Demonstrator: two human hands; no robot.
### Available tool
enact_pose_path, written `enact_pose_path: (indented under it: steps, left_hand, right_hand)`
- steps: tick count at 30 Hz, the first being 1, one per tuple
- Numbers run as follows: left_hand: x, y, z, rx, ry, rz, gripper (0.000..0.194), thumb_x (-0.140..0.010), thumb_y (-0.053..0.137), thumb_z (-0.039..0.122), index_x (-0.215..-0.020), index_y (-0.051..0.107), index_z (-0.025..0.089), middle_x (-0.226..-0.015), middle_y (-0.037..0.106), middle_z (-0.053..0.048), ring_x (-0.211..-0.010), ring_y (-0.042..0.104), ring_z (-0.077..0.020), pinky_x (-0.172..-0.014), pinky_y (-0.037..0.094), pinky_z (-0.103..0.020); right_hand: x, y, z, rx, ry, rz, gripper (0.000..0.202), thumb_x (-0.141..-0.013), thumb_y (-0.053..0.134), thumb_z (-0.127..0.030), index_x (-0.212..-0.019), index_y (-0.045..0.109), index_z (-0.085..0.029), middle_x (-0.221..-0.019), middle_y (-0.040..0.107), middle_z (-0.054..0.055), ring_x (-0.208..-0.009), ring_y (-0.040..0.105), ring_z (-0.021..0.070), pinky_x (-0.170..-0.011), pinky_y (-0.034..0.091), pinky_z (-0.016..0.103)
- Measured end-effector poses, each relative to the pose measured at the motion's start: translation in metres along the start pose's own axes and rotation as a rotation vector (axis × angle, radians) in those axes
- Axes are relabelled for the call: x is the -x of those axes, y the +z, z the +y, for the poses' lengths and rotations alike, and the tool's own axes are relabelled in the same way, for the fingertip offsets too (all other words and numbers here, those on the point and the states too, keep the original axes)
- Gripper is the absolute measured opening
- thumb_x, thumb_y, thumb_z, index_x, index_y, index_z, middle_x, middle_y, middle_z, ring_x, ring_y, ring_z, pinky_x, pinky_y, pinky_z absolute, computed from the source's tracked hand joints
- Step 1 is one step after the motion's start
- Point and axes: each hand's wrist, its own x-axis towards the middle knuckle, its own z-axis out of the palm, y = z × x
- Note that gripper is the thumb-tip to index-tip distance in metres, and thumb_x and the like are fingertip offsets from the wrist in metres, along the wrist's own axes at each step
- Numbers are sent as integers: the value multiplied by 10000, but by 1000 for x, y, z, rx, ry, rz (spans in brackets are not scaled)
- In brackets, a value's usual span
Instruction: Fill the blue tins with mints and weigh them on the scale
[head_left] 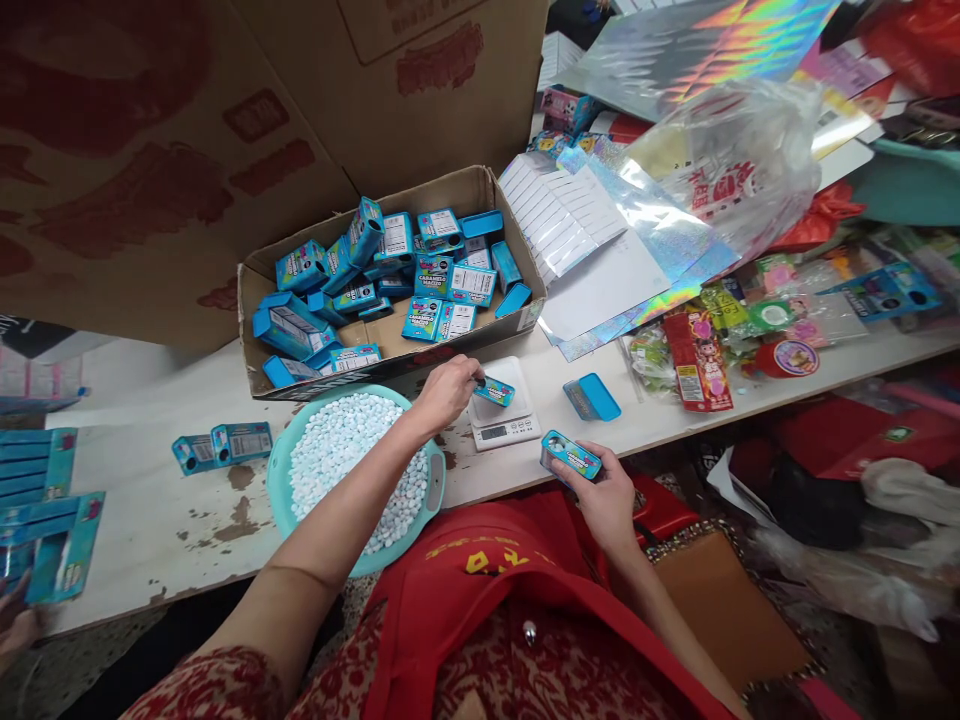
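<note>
Over a small white scale (507, 432), my left hand (448, 393) pinches the end of a small blue tin (496, 391); whether the tin rests on the plate I cannot tell. My right hand (606, 497) grips another blue tin (571, 456) beside the scale, near the table's front edge. A turquoise basin (281, 480) full of small white pieces (341, 445) stands left of the scale, partly under my left forearm. To the right of the scale lies a blue sleeve or tin (592, 397).
A cardboard box (491, 190) behind the scale holds several blue packs. Two blue packs (241, 443) lie left of the basin. At the right are shiny sheets (637, 225), a plastic bag (739, 170) and a red packet (697, 362). Another person's hand (16, 622) shows at the far left.
</note>
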Motion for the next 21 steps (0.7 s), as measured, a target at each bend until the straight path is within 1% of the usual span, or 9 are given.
enact_pose_path:
  steps: [3, 6, 9, 11, 13, 15, 17, 18, 21]
  left_hand:
    - [-1, 1, 3, -4, 11, 8, 230, -814, 501, 104, -945, 671, 185, -940, 649, -56, -869, 596, -195, -745, 433, -278]
    - [4, -5, 1, 14, -7, 43, 225, -822, 490, 116, -937, 668, 191, -936, 658, -49, -869, 602, -189, -763, 435, -275]
    - [25, -23, -18, 16, -106, 127, 200, -839, 492, 164, -934, 665, 197, -976, 680, -48, -907, 615, -191, -797, 433, -273]
    - [50, -37, -41, -54, -268, 152, 194, -844, 493, 203, -931, 665, 196, -995, 692, -57, -922, 624, -212, -790, 430, -284]
    - [79, -46, -68, -172, -482, 78, 211, -845, 494, 255, -940, 667, 182, -989, 700, -88, -909, 633, -252, -743, 426, -307]
    - [106, -46, -90, -236, -611, -77, 249, -820, 540, 321, -956, 668, 157, -1015, 695, -130, -914, 635, -286, -707, 417, -315]
    - [127, -38, -104, -236, -637, -175, 290, -795, 571, 358, -966, 666, 144, -1049, 683, -156, -926, 631, -297, -692, 409, -310]
    - [133, -34, -108, -220, -625, -186, 279, -793, 567, 352, -955, 666, 148, -1043, 683, -153, -923, 629, -291, -687, 404, -305]
    - [142, -22, -110, -142, -585, -134, 168, -779, 527, 268, -836, 662, 185, -895, 695, -99, -836, 623, -257, -648, 375, -289]
  right_hand:
    - [0, 1, 0, -7, -4, -9, 564, -547, 800, -518, -978, 656, -184, -927, 675, 58, -832, 608, 229, -814, 483, 405]
    - [1, 1, 0, -12, -3, -14, 572, -546, 804, -513, -986, 654, -180, -926, 676, 60, -832, 609, 228, -810, 487, 404]
    - [2, 0, 1, -7, -13, -7, 577, -545, 804, -517, -986, 655, -176, -903, 676, 58, -801, 606, 220, -785, 494, 398]
    - [2, 0, 2, -3, -26, 0, 581, -542, 802, -522, -983, 656, -174, -893, 674, 57, -785, 602, 216, -769, 496, 393]
    - [2, 1, 4, -1, -32, 2, 584, -535, 804, -525, -978, 656, -173, -895, 675, 58, -787, 602, 217, -769, 495, 393]
    - [3, 2, 4, 1, -28, -3, 587, -529, 805, -525, -973, 655, -172, -892, 677, 59, -789, 605, 220, -770, 494, 395]
    - [4, 5, 2, 10, -25, -14, 585, -525, 804, -529, -965, 655, -174, -873, 679, 55, -778, 609, 221, -762, 496, 391]
    - [5, 6, 0, 14, -28, -19, 581, -524, 802, -532, -959, 654, -176, -860, 681, 52, -768, 610, 219, -753, 499, 387]
    - [7, 11, -7, 28, -50, -33, 558, -523, 797, -532, -932, 654, -179, -822, 683, 44, -734, 609, 210, -730, 505, 370]
